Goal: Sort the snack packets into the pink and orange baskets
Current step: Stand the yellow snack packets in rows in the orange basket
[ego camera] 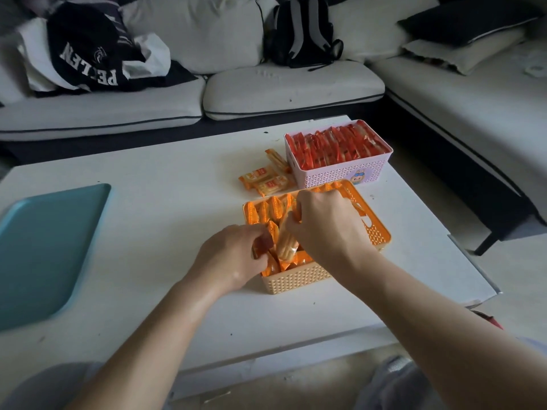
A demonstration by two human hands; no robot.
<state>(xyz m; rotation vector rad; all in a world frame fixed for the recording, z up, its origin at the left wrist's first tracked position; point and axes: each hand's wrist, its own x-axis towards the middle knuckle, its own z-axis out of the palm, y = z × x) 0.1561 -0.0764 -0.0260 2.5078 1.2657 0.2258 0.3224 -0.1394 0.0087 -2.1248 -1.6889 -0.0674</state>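
Well, both hands are down in the orange basket (296,281), which sits on the white table (165,179) just in front of the pink basket (334,174). The right hand (322,226) has its fingers curled round one packet (286,241), holding it on end among the rows. The left hand (233,255) is at the near left corner, fingers bent and pinching the orange packets (273,208) there, as if making room.

The pink basket is packed full of red packets (334,146). A few loose packets (265,180) lie on the table just left of it, not yet sorted, so I'd say the job is nearly done.

The risk I see is crowding. The orange basket looks tightly filled, and forcing the packet down could crush the biscuit inside or make its neighbours pop up and tip over the rim. If the left hand lets go too soon, the gap may close before the packet is seated. A hard push near the front wall might also slide the light basket towards the table edge. A teal tray (44,247) lies well off to the left.
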